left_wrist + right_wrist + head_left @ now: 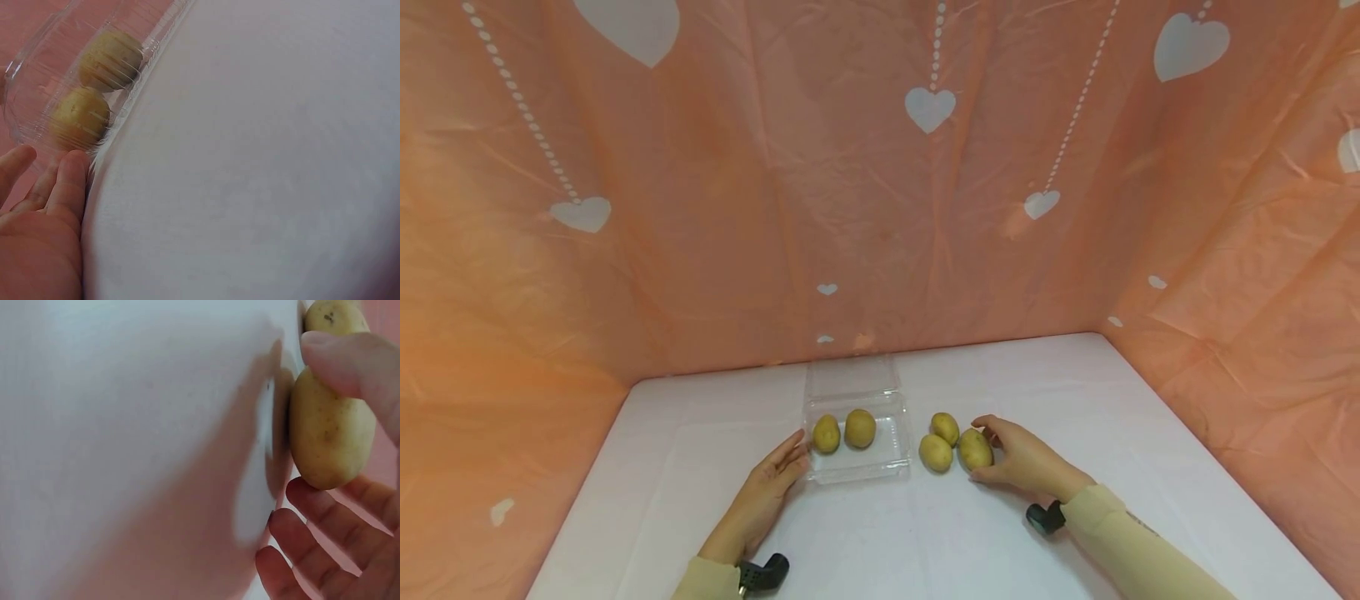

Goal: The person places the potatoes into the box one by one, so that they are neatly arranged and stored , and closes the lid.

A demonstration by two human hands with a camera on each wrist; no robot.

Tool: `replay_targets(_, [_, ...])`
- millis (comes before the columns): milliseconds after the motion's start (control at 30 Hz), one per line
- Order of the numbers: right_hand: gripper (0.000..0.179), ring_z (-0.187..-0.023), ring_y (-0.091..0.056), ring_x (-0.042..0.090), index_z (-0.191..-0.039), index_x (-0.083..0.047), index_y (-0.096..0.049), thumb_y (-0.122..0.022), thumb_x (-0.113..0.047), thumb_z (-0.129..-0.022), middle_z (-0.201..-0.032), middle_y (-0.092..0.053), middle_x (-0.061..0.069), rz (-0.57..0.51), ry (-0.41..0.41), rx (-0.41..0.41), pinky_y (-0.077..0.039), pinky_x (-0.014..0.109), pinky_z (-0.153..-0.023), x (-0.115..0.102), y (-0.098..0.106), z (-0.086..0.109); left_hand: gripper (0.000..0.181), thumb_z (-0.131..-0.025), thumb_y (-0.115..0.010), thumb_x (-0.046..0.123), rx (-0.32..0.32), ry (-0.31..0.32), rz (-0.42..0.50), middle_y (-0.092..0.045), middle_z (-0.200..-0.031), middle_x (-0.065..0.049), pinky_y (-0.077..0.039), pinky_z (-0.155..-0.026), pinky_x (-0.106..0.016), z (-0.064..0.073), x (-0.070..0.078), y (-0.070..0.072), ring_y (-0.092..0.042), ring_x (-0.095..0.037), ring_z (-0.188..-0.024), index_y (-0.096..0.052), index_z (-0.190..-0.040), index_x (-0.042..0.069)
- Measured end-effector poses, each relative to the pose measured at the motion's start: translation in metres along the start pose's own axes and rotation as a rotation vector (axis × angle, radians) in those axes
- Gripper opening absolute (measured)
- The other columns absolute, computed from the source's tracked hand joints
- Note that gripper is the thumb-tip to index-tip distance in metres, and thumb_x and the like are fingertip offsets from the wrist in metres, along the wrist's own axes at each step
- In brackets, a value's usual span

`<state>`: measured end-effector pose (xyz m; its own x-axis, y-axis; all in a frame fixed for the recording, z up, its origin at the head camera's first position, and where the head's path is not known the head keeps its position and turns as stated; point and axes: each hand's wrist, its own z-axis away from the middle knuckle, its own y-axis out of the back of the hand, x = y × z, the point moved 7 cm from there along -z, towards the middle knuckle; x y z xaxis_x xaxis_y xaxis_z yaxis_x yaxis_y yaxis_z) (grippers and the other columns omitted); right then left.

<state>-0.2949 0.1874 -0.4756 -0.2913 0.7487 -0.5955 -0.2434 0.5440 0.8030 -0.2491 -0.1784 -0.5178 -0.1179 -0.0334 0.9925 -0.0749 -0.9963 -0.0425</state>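
Our right hand (1018, 457) held a potato (976, 450) between thumb and fingers, just beside two others (936, 454) on the table (865, 542); a careless lift might have knocked those rolling. Our left hand (767, 483), fingers loosely extended, lay at the box's (859, 475) side, where a stray nudge could have slid it.

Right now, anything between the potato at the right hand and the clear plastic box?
Yes: two other potatoes, a nearer one and a farther one, lie between that potato and the box, plus the box's right wall. The lid is folded back, off the opening.
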Motion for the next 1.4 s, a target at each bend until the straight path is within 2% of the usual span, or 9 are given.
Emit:
replay_targets(167, [0.075, -0.100, -0.054, 0.016, -0.131, -0.011, -0.054, -0.086, -0.040, -0.070, -0.109, -0.059, -0.003, -0.001, 0.035, -0.016, -0.047, 0.041, -0.089, -0.001, -0.003, -0.001, 0.059, -0.098, -0.058, 0.022, -0.007, -0.005, -0.008, -0.036, -0.150, -0.019, -0.024, -0.113, -0.044, 0.000, 0.001, 0.000, -0.026, -0.027, -0.140, -0.034, -0.150, 0.010])
replay_targets(300, [0.074, -0.107, -0.056, 0.020, -0.129, -0.009, -0.055, -0.087, -0.039, -0.069, -0.118, -0.060, 0.001, 0.002, 0.048, -0.003, -0.047, 0.043, -0.094, -0.001, -0.003, -0.002, 0.058, -0.098, -0.057, 0.022, -0.001, 0.000, -0.011, -0.037, -0.149, -0.019, -0.024, -0.113, -0.044, 0.000, 0.001, 0.000, -0.026, -0.027, -0.140, -0.034, -0.150, 0.010])
replay_targets(500, [0.070, -0.099, -0.055, 0.017, -0.129, -0.010, -0.055, -0.087, -0.029, -0.069, -0.111, -0.059, 0.000, 0.026, -0.009, 0.073, -0.048, 0.039, -0.089, -0.002, 0.006, -0.003, 0.055, -0.099, -0.055, 0.018, 0.011, 0.003, -0.019, -0.038, -0.148, -0.019, -0.024, -0.113, -0.045, 0.000, 0.001, -0.001, -0.027, -0.028, -0.139, -0.035, -0.150, 0.009])
replay_targets(600, [0.070, -0.096, -0.054, 0.017, -0.131, -0.010, -0.053, -0.085, -0.026, -0.071, -0.108, -0.058, 0.000, 0.045, -0.006, 0.116, -0.048, 0.038, -0.085, -0.008, 0.013, -0.004, 0.055, -0.099, -0.055, 0.018, 0.009, 0.002, -0.018, -0.038, -0.149, -0.019, -0.024, -0.113, -0.045, 0.000, 0.001, -0.001, -0.027, -0.028, -0.139, -0.035, -0.150, 0.009])
replay_targets(767, [0.070, -0.095, -0.055, 0.020, -0.131, -0.007, -0.052, -0.085, -0.024, -0.072, -0.106, -0.058, 0.001, 0.057, 0.086, 0.202, -0.049, 0.038, -0.082, -0.022, 0.023, -0.010, 0.057, -0.099, -0.056, 0.020, -0.004, -0.001, -0.016, -0.037, -0.149, -0.019, -0.023, -0.113, -0.046, 0.001, 0.002, -0.002, -0.026, -0.029, -0.140, -0.033, -0.150, 0.009])
replay_targets(933, [0.071, -0.093, -0.054, 0.020, -0.129, -0.007, -0.052, -0.088, -0.026, -0.070, -0.107, -0.058, 0.001, 0.001, 0.156, 0.261, -0.049, 0.037, -0.080, -0.040, 0.030, -0.018, 0.056, -0.099, -0.056, 0.019, 0.004, 0.005, -0.006, -0.037, -0.149, -0.019, -0.024, -0.113, -0.046, 0.000, 0.002, -0.001, -0.027, -0.028, -0.140, -0.034, -0.150, 0.009])
replay_targets(1133, [0.069, -0.095, -0.053, 0.019, -0.129, -0.009, -0.052, -0.086, -0.026, -0.072, -0.110, -0.057, -0.001, -0.047, 0.204, 0.259, -0.049, 0.038, -0.081, -0.069, 0.024, -0.028, 0.059, -0.099, -0.057, 0.023, -0.003, 0.003, -0.025, -0.036, -0.149, -0.020, -0.023, -0.113, -0.046, 0.001, 0.003, -0.001, -0.025, -0.030, -0.141, -0.033, -0.150, 0.009])
replay_targets(1400, [0.068, -0.094, -0.054, 0.018, -0.129, -0.012, -0.053, -0.087, -0.022, -0.071, -0.109, -0.056, -0.002, -0.118, 0.227, 0.222, -0.055, 0.036, -0.076, -0.098, -0.001, -0.044, 0.059, -0.098, -0.057, 0.024, -0.006, 0.001, -0.021, -0.037, -0.149, -0.019, -0.023, -0.113, -0.046, 0.002, 0.003, -0.001, -0.026, -0.030, -0.140, -0.034, -0.150, 0.010])
